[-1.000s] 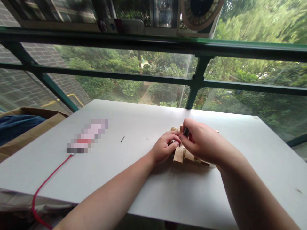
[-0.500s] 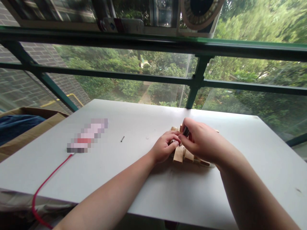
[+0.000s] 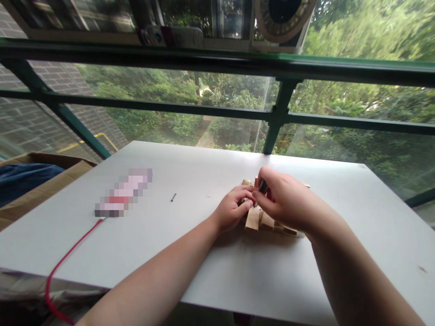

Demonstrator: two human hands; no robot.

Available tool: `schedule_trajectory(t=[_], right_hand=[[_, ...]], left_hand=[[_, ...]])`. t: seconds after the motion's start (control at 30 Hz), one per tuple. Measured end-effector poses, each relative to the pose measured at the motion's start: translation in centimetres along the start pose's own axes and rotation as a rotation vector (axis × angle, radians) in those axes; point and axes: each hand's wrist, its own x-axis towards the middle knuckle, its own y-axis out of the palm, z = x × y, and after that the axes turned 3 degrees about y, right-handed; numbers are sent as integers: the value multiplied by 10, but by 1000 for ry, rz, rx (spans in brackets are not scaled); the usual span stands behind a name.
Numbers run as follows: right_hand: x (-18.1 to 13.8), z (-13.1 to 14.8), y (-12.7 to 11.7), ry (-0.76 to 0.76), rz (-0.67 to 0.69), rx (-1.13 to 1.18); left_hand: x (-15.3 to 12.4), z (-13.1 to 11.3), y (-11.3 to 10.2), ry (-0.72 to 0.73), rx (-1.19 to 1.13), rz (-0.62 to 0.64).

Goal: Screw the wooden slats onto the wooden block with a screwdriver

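A small assembly of light wooden pieces [image 3: 252,219] lies on the white table [image 3: 152,253], partly covered by both hands. My left hand [image 3: 231,209] is closed at its left side, thumb and fingers curled in a pinch at the wood; what exactly sits between them is hidden. Just to the right, my right hand [image 3: 287,194] is wrapped round a dark, rod-shaped tool [image 3: 263,186], whose tip disappears near the left fingertips. The two hands almost touch. Which kind of tool it is cannot be made out.
A small metal screw or nail [image 3: 173,197] lies left of the hands. Farther left is a pixelated flat object [image 3: 125,192] with a red cable [image 3: 64,259] running off the front edge. A cardboard box [image 3: 50,188] stands at the left; a green railing [image 3: 204,107] borders the far side.
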Motion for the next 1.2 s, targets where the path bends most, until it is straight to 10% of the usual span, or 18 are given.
schedule_trajectory(t=[1.2], right_hand=[[1,-1,2,3,-1,-7]], left_hand=[[0,-1,-1,24,-6,1]])
